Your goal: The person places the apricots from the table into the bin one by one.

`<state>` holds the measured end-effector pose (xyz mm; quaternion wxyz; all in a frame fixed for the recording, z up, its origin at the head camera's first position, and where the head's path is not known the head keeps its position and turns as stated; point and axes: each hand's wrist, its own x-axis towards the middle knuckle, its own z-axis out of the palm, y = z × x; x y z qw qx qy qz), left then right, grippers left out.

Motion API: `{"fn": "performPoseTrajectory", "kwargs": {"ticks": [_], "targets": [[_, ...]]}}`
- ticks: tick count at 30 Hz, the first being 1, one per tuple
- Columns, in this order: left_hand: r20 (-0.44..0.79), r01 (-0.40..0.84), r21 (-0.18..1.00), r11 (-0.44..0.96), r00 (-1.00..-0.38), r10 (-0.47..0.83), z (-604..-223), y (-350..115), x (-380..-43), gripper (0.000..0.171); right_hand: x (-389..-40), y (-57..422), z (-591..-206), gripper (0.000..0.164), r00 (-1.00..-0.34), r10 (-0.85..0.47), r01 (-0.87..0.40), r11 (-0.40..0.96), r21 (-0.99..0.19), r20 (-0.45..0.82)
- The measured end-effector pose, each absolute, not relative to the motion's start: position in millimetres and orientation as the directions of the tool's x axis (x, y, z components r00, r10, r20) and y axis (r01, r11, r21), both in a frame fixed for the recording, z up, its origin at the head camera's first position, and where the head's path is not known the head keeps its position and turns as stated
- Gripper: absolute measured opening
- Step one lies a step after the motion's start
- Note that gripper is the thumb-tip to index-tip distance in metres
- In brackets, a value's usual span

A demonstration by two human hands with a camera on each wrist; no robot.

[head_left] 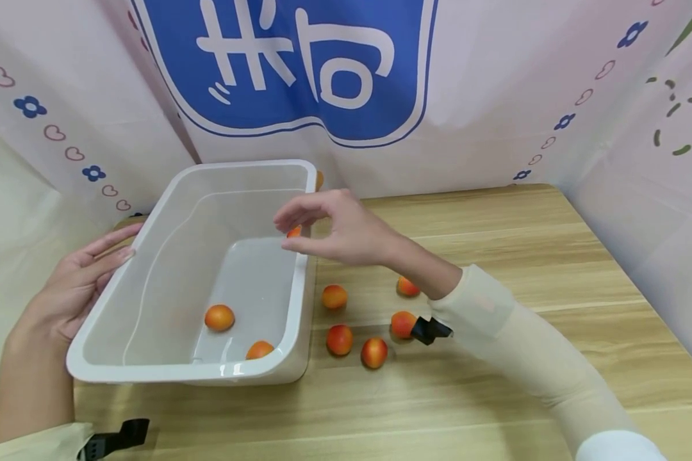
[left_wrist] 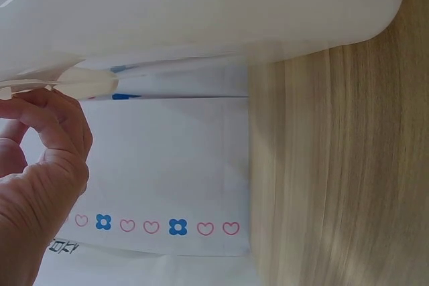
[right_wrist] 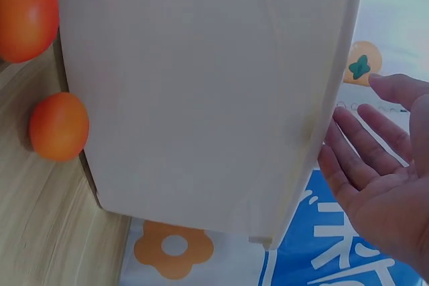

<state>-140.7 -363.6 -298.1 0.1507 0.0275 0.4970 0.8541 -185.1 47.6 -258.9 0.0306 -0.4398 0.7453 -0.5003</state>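
Note:
A white plastic tub (head_left: 179,373) stands on the table, and apricots (head_left: 219,317) lie on its floor. My left hand (head_left: 77,282) holds the tub's left rim, fingers curled at the edge; the left wrist view shows these fingers (left_wrist: 50,115) pinching it. Over the right rim is my right hand (head_left: 346,227), thumb and fingers apart. An orange-red apricot (head_left: 294,232) shows between them in the head view, partly hidden. In the right wrist view the right hand (right_wrist: 382,165) has spread fingers beside the rim, and no apricot shows in its palm.
Several apricots (head_left: 339,339) lie on the wooden table (head_left: 496,230) right of the tub, some near the right sleeve. Another apricot (head_left: 320,180) peeks out behind the tub's far right corner. A printed cloth (head_left: 461,96) hangs behind the table.

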Motion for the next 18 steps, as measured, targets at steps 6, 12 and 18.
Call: {"fn": "performPoseTrajectory", "kwargs": {"ticks": [6, 12, 18], "targets": [[-0.106, -0.228, 0.861, -0.455, -0.955, 0.278, -298, -363, -139, 0.044, -185, 63, -265, 0.027, -0.645, -0.654, -0.614, 0.136, -0.777, 0.395], [-0.094, -0.219, 0.86, -0.46, -0.955, 0.28, -298, -363, -141, 0.044, -184, 78, -269, 0.026, -0.679, -0.628, -0.589, 0.155, -0.793, 0.381], [-0.095, -0.217, 0.861, -0.46, -0.957, 0.274, -297, -361, -141, 0.044, -185, 87, -279, 0.025, -0.69, -0.627, -0.572, 0.167, -0.803, 0.361]]}}
